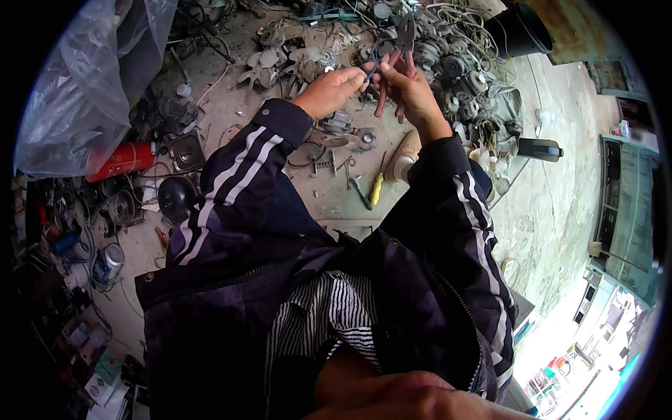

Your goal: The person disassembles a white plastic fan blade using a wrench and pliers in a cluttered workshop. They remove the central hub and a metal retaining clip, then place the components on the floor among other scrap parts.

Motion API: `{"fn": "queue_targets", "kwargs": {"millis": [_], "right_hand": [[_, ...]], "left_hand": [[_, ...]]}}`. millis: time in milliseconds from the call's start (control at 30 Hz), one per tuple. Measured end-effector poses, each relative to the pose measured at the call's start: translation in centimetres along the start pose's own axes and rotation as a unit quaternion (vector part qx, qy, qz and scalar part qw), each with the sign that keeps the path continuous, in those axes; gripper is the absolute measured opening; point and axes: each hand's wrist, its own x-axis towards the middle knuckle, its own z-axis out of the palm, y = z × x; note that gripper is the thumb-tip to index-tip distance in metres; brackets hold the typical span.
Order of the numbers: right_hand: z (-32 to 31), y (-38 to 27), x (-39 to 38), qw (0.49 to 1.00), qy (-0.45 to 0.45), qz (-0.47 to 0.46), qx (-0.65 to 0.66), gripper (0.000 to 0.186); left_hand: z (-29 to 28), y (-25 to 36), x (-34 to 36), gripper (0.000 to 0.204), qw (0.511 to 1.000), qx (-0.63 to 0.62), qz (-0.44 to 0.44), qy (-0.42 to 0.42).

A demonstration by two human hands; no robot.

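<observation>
Out in front of me, my left hand [332,92] is closed in a pinch on a thin blue wire [373,72]. My right hand [414,96] grips pliers [406,33] with reddish handles, their jaws pointing away from me. The fingertips of both hands nearly meet, and the wire runs between them. Whether the right fingers also hold the wire is too small to tell. Below the hands, a small dusty motor part [337,122] and a metal bracket piece [364,138] lie on the concrete floor.
A yellow-handled screwdriver [376,190] and a dark-handled tool [360,194] lie between my legs, near a tan shoe [404,155]. Piled motors [455,66] fill the far right, beside a black bucket [521,31]. A red cylinder [124,161] and plastic sheeting [87,84] are at left.
</observation>
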Motion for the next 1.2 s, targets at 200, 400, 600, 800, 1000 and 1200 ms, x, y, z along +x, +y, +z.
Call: {"fn": "queue_targets", "kwargs": {"millis": [200,400,600,800,1000,1200], "right_hand": [[0.1,0.7,-0.1,0.994,0.000,-0.078,-0.079,0.023],[0.0,1.7,0.5,0.956,0.068,-0.158,-0.236,0.026],[0.8,0.5,0.1,0.978,0.099,-0.159,-0.093,0.021],[2.5,1.1,-0.8,0.961,0.073,-0.184,-0.193,0.024],[-0.1,1.8,0.8,0.974,0.092,-0.147,-0.146,0.007],[-0.2,0.1,0.2,0.995,0.062,-0.071,-0.029,0.021]], "left_hand": [[-0.2,0.5,0.2,0.036,0.999,-0.021,-0.012,0.045],[-1.0,0.7,0.2,0.036,0.997,0.006,0.020,0.077],[-0.5,1.9,-0.6,0.032,0.987,0.120,0.023,0.100],[0.0,1.2,0.1,0.031,0.973,0.091,-0.013,0.212],[-0.9,1.0,-0.3,0.035,0.996,0.010,-0.046,0.082],[-0.6,0.5,-0.5,0.037,0.999,0.030,0.006,0.027]]}}
